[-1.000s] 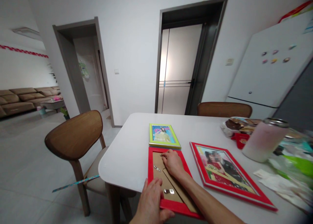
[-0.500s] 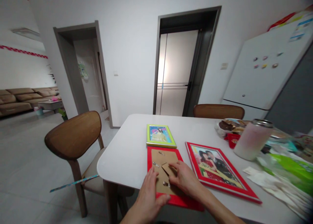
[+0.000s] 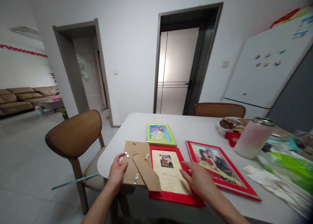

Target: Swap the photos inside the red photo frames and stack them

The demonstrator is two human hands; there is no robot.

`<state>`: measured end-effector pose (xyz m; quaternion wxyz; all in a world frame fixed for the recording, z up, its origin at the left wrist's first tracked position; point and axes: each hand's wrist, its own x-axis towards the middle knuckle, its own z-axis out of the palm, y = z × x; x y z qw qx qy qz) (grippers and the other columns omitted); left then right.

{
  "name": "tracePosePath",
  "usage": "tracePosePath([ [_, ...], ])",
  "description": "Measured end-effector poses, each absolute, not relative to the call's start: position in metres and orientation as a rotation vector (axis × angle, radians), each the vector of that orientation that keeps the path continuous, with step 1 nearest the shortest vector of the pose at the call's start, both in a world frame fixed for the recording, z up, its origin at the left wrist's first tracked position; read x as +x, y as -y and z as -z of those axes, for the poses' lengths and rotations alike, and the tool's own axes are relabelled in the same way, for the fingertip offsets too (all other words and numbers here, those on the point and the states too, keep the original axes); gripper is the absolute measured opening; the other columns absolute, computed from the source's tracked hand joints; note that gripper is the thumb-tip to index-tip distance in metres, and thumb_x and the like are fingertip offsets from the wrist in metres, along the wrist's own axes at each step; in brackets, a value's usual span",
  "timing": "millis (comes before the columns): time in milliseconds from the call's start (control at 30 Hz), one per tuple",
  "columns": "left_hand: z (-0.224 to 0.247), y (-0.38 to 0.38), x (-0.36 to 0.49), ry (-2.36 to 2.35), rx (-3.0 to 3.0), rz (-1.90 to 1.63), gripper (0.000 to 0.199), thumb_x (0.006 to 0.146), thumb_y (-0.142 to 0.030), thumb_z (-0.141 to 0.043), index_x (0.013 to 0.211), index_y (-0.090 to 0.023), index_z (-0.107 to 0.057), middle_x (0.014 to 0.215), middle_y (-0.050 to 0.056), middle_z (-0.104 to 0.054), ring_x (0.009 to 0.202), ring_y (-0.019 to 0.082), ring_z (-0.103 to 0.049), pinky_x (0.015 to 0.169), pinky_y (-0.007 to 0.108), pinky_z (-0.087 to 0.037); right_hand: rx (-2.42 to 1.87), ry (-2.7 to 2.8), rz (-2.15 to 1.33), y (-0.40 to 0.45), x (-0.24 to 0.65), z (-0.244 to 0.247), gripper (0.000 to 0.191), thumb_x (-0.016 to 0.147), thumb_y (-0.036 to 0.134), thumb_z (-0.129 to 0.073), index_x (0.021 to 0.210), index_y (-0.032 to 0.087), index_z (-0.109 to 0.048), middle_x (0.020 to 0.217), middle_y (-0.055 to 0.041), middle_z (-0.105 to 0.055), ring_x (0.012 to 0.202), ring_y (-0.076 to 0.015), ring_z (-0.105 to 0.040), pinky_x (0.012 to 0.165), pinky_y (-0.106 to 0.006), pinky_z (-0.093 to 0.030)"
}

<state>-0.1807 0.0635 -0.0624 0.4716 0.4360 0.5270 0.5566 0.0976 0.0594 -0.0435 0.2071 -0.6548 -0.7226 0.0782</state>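
Observation:
My left hand [image 3: 116, 172] pinches the left edge of a brown backing board [image 3: 129, 165], which has metal clips and a stand flap hanging off to the right. The board is lifted to the left of a red picture frame [image 3: 176, 202] lying face down. Inside that frame shows a cream printed sheet [image 3: 158, 172] with a small photo. Over the frame's right side is my right hand [image 3: 198, 178], its fingers apart and holding nothing. Behind lies a green picture frame [image 3: 174, 140]; to the right, a second red frame [image 3: 249, 194] holds a picture of two people.
A pink and white bottle [image 3: 254, 139] stands at the right, beside a green plastic bag [image 3: 298, 172], white cloth [image 3: 271, 181] and other clutter. Wooden chairs [image 3: 75, 133] stand at the table's [image 3: 117, 149] left and far side.
My left hand has moved left with the backing board, lifting it out of the red frame and uncovering the cream sheet. My right hand has let go of the board and shifted slightly right.

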Motion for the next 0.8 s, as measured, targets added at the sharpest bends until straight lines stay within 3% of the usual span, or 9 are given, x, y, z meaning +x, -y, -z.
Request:
tracePosePath([
  [167,0.073,-0.068,-0.216,-1.599,1.234,-1.197,0.040,0.069,-0.018,-0.050,0.107,-0.018,-0.038,0.064,-0.001,-0.062,0.056,0.015,-0.061,0.051,0.024,-0.045,-2.012,2.028,-0.146,-0.059,0.105,0.057,0.037,0.072,0.024,-0.043,0.105,0.010,-0.051,0.094,-0.0151,-0.059,0.084,-0.0236,-0.055,0.069,-0.030,-0.039],
  [267,0.074,-0.072,-0.226,-1.760,1.352,-1.150,0.045,0.065,-0.016,-0.054,0.108,-0.016,-0.040,0.065,0.000,-0.060,0.061,0.018,-0.060,0.058,0.028,-0.044,-2.076,2.051,-0.148,-0.062,0.097,0.052,0.036,0.069,0.018,-0.043,0.103,0.009,-0.049,0.086,-0.0147,-0.061,0.079,-0.0242,-0.057,0.064,-0.030,-0.038],
  [433,0.076,-0.070,-0.218,-1.952,1.610,-1.151,0.052,0.061,-0.015,-0.056,0.111,-0.017,-0.042,0.100,0.006,-0.055,0.098,0.024,-0.049,0.087,0.037,-0.033,-2.123,2.025,-0.170,-0.068,0.096,0.048,0.045,0.066,0.013,-0.043,0.111,0.007,-0.043,0.083,-0.0155,-0.062,0.076,-0.0252,-0.058,0.060,-0.030,-0.038],
  [600,0.076,-0.048,-0.149,-1.692,2.031,-1.161,0.045,0.066,-0.015,-0.048,0.111,-0.014,-0.044,0.111,0.009,-0.050,0.108,0.020,-0.042,0.094,0.035,-0.032,-2.084,1.847,-0.200,-0.070,0.108,0.051,0.053,0.072,0.020,-0.040,0.122,0.003,-0.031,0.105,-0.0201,-0.054,0.091,-0.0237,-0.054,0.072,-0.029,-0.038],
  [700,0.073,-0.037,-0.109,-1.529,2.069,-1.086,0.048,0.066,-0.015,-0.047,0.113,-0.014,-0.043,0.119,0.011,-0.046,0.113,0.021,-0.038,0.097,0.037,-0.029,-2.064,1.901,-0.253,-0.069,0.104,0.053,0.051,0.075,0.030,-0.038,0.119,0.004,-0.036,0.097,-0.0187,-0.058,0.087,-0.0244,-0.056,0.071,-0.030,-0.038],
  [800,0.071,-0.032,-0.092,-1.498,2.055,-0.976,0.050,0.064,-0.015,-0.049,0.114,-0.012,-0.043,0.123,0.013,-0.042,0.116,0.023,-0.034,0.098,0.038,-0.027,-2.030,1.964,-0.282,-0.070,0.097,0.058,0.045,0.069,0.024,-0.045,0.111,0.008,-0.044,0.089,-0.0153,-0.061,0.080,-0.0236,-0.057,0.067,-0.030,-0.039],
])
